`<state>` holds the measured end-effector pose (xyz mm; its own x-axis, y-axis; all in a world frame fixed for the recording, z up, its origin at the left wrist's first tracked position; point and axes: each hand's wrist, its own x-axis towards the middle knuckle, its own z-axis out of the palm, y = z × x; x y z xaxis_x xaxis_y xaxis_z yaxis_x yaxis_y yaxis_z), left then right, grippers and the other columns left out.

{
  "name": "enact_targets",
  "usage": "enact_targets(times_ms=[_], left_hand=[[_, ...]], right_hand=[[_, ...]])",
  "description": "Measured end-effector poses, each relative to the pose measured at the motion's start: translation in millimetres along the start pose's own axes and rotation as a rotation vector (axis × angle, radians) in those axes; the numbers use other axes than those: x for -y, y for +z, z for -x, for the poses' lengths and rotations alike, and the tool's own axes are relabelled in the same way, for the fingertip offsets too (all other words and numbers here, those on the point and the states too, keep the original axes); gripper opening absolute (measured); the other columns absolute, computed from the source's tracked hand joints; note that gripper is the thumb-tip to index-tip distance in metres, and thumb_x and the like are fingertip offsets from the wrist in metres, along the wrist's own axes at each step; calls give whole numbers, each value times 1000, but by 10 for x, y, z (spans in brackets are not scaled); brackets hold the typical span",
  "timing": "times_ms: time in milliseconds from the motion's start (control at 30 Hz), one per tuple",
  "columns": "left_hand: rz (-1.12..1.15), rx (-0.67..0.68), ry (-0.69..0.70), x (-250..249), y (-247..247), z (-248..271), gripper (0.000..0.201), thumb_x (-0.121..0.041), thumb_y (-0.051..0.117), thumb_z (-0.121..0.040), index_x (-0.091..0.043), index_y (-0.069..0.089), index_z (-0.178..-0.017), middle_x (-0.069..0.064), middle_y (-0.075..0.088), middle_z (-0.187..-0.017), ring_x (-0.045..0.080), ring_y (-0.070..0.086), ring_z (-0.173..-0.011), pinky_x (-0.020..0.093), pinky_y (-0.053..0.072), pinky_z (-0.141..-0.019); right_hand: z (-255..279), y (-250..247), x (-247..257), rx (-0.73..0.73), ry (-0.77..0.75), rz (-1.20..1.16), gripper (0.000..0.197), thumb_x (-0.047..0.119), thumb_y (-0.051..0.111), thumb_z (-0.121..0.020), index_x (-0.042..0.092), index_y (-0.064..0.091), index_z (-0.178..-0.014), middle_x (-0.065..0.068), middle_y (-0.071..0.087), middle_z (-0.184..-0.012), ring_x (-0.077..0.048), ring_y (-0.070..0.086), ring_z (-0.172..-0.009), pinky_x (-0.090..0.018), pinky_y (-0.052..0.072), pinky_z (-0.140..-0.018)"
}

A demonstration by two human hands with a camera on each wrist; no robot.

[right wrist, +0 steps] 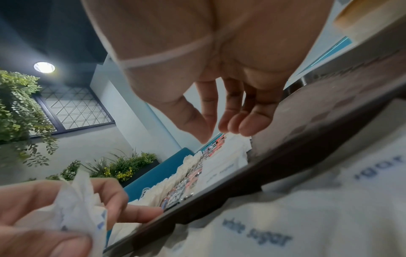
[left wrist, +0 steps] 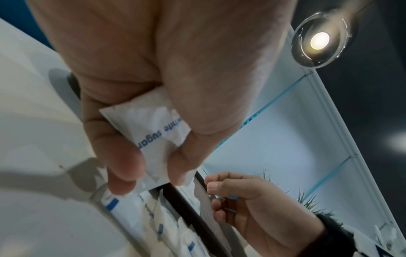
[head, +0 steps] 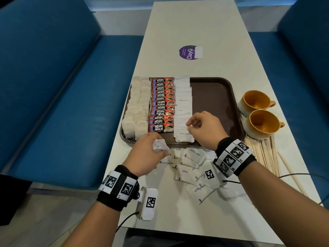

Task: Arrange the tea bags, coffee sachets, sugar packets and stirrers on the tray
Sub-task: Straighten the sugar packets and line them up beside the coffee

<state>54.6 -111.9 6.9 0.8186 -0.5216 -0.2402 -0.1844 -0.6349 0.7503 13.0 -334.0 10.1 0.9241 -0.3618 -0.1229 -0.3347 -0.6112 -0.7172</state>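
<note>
Left hand grips crumpled sugar packets; right hand, empty and loosely curled, hovers over the tray

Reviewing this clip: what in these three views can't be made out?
- Head view: how many sugar packets the left hand grips; they are crumpled in its fingers.
- Head view: the near sugar row on the tray, hidden by the right hand.
- Right wrist view: coffee sachets, small and blurred.
- Head view: stirrers, partly behind the right wristband.

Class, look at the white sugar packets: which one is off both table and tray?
The sugar packet pinched in the left hand. The others lie flat, in the tray column or in the loose pile on the table.
</note>
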Motion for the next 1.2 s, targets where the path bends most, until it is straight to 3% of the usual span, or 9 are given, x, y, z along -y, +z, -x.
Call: enact_targets(times_ms=[100,233,400,500,567,700,933,1200], left_hand=[[11,2,-9,2,1,11,17,-25,73,-89,-26,57,-93,-7,56,-107,20,65,-66,23,49,-47],[1,-10,-5,28,5,17,18,-25,73,-89,-27,56,-91,-8,56,-109,19,64,-69,21,46,-46],[33,-17,-13,45,9,22,19,-25,73,-89,-28,55,-91,-7,55,-108,20,64,-66,23,48,-45],[27,-24,-11,67,2,16,20,-25,74,-89,-30,54,-92,-8,56,-109,16,62,-73,24,48,-49],[21,-22,-13,83,7,16,20,-25,74,-88,-30,55,-92,-9,56,-109,14,62,-72,23,47,-53],[12,-16,-12,99,10,21,21,-26,74,-87,-29,56,-96,-13,53,-107,10,59,-73,23,41,-55],[9,-8,-29,106,-5,8,24,-28,74,-87,-30,56,-101,-16,51,-108,5,56,-73,21,37,-53],[8,-9,-27,103,-32,1,22,-26,74,-87,-28,56,-101,-13,54,-108,6,56,-72,21,36,-53]], right_hand=[[18,-23,-63,-35,53,1,10,14,67,-91,24,68,-92,1,58,-102,-7,58,-84,-9,37,-63],[6,-15,-63,-2,39,10,11,16,69,-90,24,67,-97,4,55,-104,-9,60,-91,-10,39,-69],[-112,65,63,54,-41,82,15,22,69,-91,28,67,-104,7,49,-105,-15,53,-99,-27,45,-86],[-217,121,168,98,-67,188,28,27,66,-92,28,66,-120,5,45,-112,-20,39,-115,-34,40,-102],[-313,156,256,107,-101,315,38,34,64,-91,31,62,-130,6,40,-112,-23,35,-118,-41,38,-106],[-493,232,380,143,-103,476,50,52,59,-91,41,55,-139,1,42,-121,-28,35,-126,-48,34,-110],[-598,314,411,189,-61,545,52,68,52,-90,41,60,-133,-2,43,-132,-31,32,-133,-51,31,-110],[-620,294,409,181,-27,511,64,62,58,-89,39,47,-147,-4,39,-141,-34,30,-138,-53,31,-113]])
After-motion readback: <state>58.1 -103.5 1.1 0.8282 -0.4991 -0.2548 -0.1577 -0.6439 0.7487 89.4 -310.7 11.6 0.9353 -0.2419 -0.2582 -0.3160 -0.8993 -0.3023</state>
